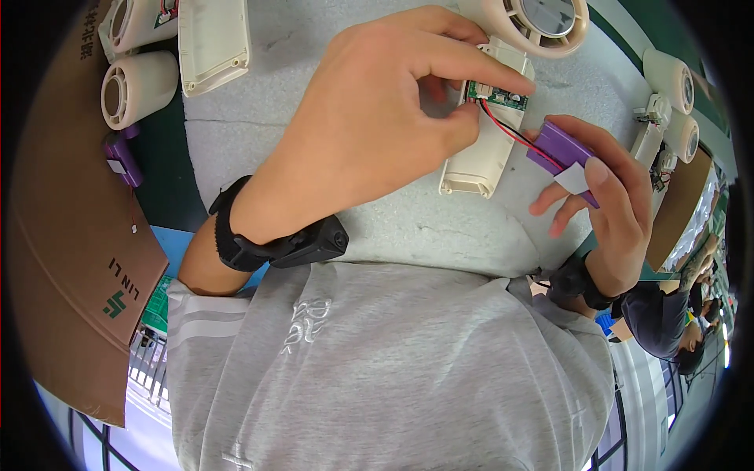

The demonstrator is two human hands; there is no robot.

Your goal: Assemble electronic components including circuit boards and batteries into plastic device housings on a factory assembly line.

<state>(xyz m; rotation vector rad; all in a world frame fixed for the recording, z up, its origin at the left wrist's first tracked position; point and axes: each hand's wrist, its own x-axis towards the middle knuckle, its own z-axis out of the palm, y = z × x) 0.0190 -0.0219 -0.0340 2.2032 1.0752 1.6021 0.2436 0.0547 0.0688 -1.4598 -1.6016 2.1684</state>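
Green-and-dark printing, lettering beside a logo, marks the brown cardboard [71,259] at left, while raised pale lettering crosses the chest of a grey sweatshirt [393,377]. A blank-looking white label [572,179] sticks to the purple pack [558,145] pinched between the thumb and fingers of the right hand [624,188], its lower fingers splayed loosely below. Two wires [506,132], one red and one black, run from the pack to one green circuit board [506,99] at the upper part of a cream housing [475,161]. The left hand [369,102] arches over that housing, thumb and index finger parted widely, their tips at either side of the board; whether they grip it cannot be told. The pack sits to the right of the housing, clear of the left fingertips. Five cream cylinders [141,90] are countable: two upper left, one top centre, two at right. A second cream housing [214,47] lies upper left, above another purple pack [122,161].
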